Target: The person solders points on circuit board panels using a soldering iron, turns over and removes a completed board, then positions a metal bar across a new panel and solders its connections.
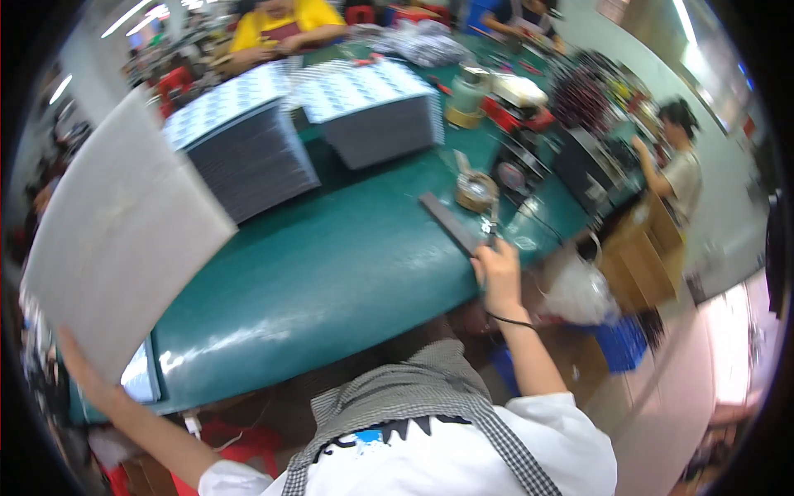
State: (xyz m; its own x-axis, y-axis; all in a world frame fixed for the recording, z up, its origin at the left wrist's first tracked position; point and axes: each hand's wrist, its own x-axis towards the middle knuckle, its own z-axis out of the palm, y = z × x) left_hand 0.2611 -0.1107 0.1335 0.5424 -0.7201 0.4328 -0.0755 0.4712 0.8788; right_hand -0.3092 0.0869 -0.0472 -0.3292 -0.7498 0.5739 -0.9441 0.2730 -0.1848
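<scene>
Glossy green tabletop [314, 281] spans a busy, brightly lit workshop. Over its left end, a large pale sheet [124, 215] stands raised and tilted, its lower edge at the left hand [80, 360]; such breadth probably calls for support from below. That hand's fingers look extended, but blur hides how firmly they grip. Near the table's front edge, the right hand [501, 273] bends its fingers inward beside a dark flat bar [449, 223]; I cannot tell how closed they are or whether they hold anything. Just beyond sits a tape roll [476, 193], presumably kept within reach. Farther back, two neat stacks [380, 116] stand side by side, perhaps to leave the front free. Across the table is a co-worker in yellow [322, 21]; a cardboard box [633, 263] stands off the right end.
</scene>
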